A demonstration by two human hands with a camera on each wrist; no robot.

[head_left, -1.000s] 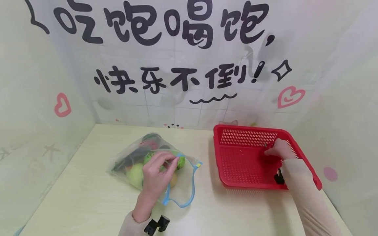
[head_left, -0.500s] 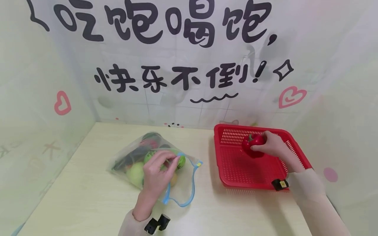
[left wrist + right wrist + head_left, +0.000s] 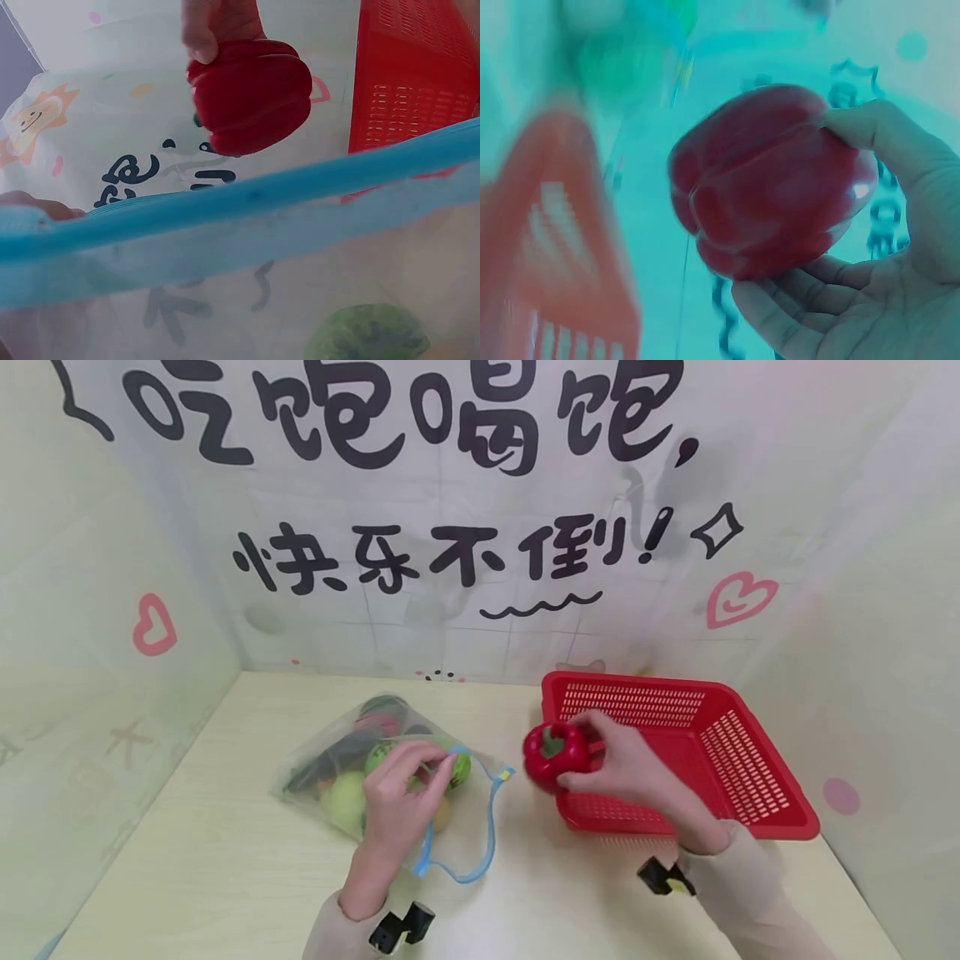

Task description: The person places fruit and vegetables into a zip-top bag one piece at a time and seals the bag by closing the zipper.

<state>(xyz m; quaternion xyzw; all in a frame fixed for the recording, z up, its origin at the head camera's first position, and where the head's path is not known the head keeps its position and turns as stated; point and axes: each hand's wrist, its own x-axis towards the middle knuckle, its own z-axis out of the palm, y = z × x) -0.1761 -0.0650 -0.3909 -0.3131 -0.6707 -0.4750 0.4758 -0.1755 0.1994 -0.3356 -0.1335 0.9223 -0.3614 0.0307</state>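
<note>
A glossy red bell pepper [image 3: 553, 757] with a green stem is gripped between the thumb and fingers of my right hand [image 3: 626, 764], held over the left side of the red basket. The right wrist view shows the same pepper [image 3: 769, 180] close up. My left hand [image 3: 401, 797] pinches the blue zip edge of a clear zip bag [image 3: 480, 868], whose mouth gapes toward the right. Inside the bag lie several vegetables and fruits, among them a pale green round one [image 3: 347, 800] and a dark elongated one [image 3: 330, 758]. Some contents are hidden behind the left hand.
The red plastic basket [image 3: 750, 768] with slotted walls stands at the right of the light wooden table [image 3: 202, 860]. Printed sheets [image 3: 465, 635] hang behind and at both sides. A strip of table lies between bag and basket.
The right hand has lifted the red bell pepper up from inside the basket and carried it left toward the bag. The left hand has stayed at the bag's edge.
</note>
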